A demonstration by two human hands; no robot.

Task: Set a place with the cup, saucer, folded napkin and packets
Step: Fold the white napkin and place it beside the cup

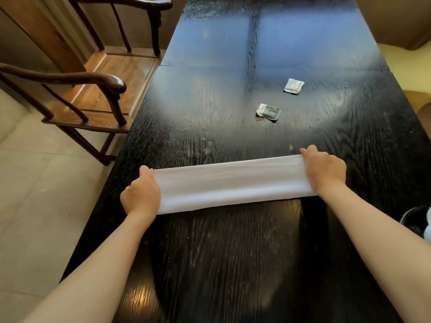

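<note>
A white napkin (229,183), folded into a long narrow band, lies stretched across the dark wooden table (210,252). My left hand (141,193) grips its left end and my right hand (324,170) grips its right end. Farther back on the table lie two small packets, apart from each other: a dark one (268,111) and a pale one (293,86). No cup or saucer shows clearly in view.
A wooden armchair (98,89) stands against the table's left side. At the right edge a dark round object (417,221) is partly cut off. Pale tiled floor (35,194) lies to the left.
</note>
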